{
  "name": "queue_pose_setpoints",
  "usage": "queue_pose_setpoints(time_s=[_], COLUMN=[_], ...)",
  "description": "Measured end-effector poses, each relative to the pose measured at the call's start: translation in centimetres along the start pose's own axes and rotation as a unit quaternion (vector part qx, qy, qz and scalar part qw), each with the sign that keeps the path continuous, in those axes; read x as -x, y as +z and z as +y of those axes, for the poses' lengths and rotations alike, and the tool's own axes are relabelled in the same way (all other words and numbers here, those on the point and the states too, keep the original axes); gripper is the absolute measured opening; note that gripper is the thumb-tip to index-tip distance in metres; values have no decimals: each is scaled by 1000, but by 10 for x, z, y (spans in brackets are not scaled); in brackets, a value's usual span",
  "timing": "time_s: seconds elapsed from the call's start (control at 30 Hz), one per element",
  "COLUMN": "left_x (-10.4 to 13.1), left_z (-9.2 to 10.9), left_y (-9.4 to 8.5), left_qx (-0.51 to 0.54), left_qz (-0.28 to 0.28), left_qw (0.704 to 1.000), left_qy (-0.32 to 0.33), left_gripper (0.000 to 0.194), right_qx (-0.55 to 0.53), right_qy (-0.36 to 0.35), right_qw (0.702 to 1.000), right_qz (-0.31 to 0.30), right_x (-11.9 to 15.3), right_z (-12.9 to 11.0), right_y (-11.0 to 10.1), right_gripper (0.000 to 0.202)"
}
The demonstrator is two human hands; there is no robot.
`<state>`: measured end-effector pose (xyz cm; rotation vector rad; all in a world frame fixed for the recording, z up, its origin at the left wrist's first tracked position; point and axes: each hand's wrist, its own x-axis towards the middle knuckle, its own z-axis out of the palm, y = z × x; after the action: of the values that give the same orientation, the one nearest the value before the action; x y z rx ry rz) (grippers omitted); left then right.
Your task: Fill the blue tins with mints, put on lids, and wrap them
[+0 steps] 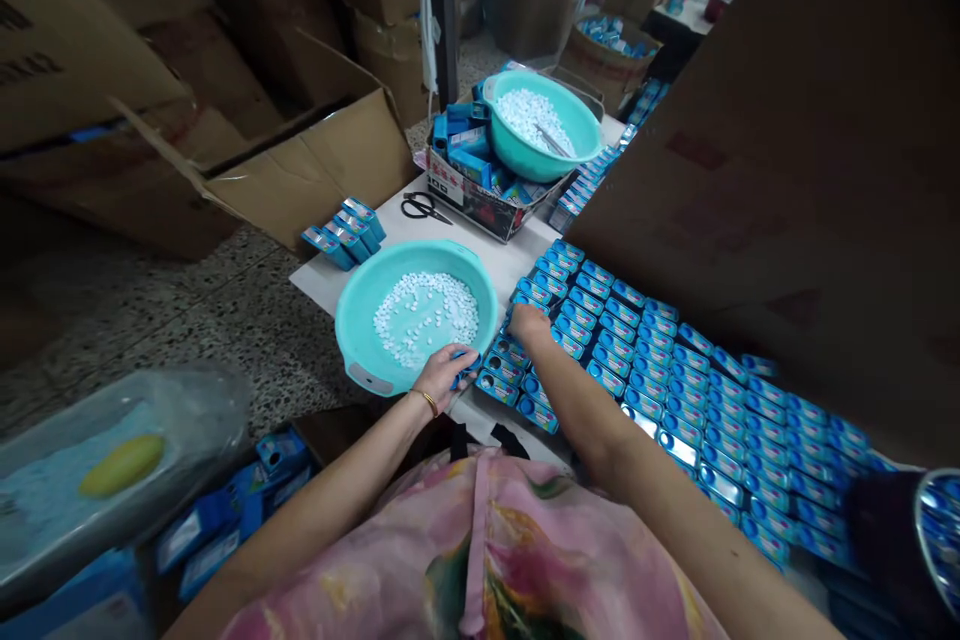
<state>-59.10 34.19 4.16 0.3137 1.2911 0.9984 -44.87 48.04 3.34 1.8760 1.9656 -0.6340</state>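
Observation:
My left hand (448,376) is closed round a small dark-blue piece (465,367) at the near right rim of a turquoise basin (358,292). Its exact kind is partly hidden by the fingers. Small white pellets (459,305) lie scattered in that basin. Over the left end of many rows of small blue boxes (577,315) is my right hand (529,322), its fingers bent down together onto the boxes. What those fingertips hold, if anything, is hidden. Some boxes near this hand show dark round openings on top.
Black scissors (421,207) lie behind the basin, and a few blue boxes (345,232) stand at its left. A second turquoise basin (517,155) with pellets rests on a carton (480,205) of blue boxes. A large cardboard sheet (750,170) leans over the rows.

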Motion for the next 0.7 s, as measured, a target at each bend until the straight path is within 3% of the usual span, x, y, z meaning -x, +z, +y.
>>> queue_pose_setpoints(time_s=[0.1,0.2,0.23,0.33,0.4,0.43,0.5,0.6,0.7], left_x=[-1,-5,-7,-10,-10,-9,-9,-8,-8], left_z=[-3,-5,-6,-5,-3,-2,0,2,4], left_y=[-2,-3,-1,5,8,8,2,-13,-26], left_qx=[-17,-46,-57,-61,-31,-10,28,71,105], left_qz=[32,56,62,63,44,30,1,-33,-68], left_qw=[999,997,995,995,998,999,999,997,992], left_qy=[9,34,44,56,42,32,15,-11,-24], left_gripper=[35,36,35,34,34,34,33,29,30], right_qx=[-29,-194,-275,-476,-543,-554,-520,-327,-110], right_qy=[-13,-88,-126,-202,-185,-162,-116,-78,-63], right_qw=[998,970,947,856,817,815,846,938,988], right_qz=[48,117,106,-12,-54,-48,-6,89,89], right_x=[14,44,55,77,79,76,66,47,35], right_z=[6,8,5,-4,-4,-1,11,25,19], right_y=[9,26,33,50,54,53,48,36,27], right_gripper=[40,30,30,35,32,28,22,15,19])
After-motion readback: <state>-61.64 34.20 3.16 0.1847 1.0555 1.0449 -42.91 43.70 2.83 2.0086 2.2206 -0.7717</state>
